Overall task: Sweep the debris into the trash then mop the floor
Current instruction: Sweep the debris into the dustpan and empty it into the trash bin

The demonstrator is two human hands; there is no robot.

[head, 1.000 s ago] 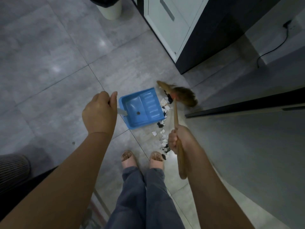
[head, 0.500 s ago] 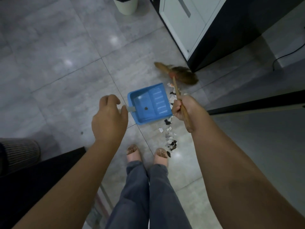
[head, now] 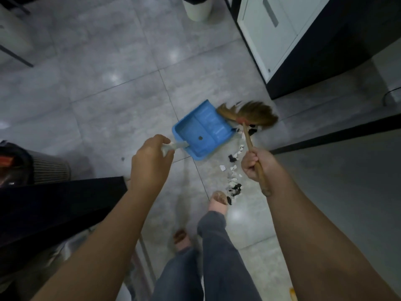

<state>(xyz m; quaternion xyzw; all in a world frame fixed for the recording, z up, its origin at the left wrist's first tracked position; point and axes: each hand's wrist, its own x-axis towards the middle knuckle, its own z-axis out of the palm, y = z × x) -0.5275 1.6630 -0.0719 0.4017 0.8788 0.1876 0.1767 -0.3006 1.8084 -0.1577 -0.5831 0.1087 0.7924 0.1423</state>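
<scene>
A blue dustpan lies on the grey tiled floor, its pale handle gripped by my left hand. My right hand is closed around the wooden handle of a short broom, whose brown bristles rest at the pan's far right corner. A trail of white and black paper scraps runs along the floor from the pan's open edge back toward my right foot. One small dark bit sits inside the pan.
A pale trash bin stands at the top of the view. A white and black cabinet is at the upper right, a dark ledge at the right. Dark furniture and a ribbed container stand at the left.
My left hand closed on the dustpan handle again and the pan turned and shifted forward. The broom head swung to the pan's far corner. My left foot stepped back.
</scene>
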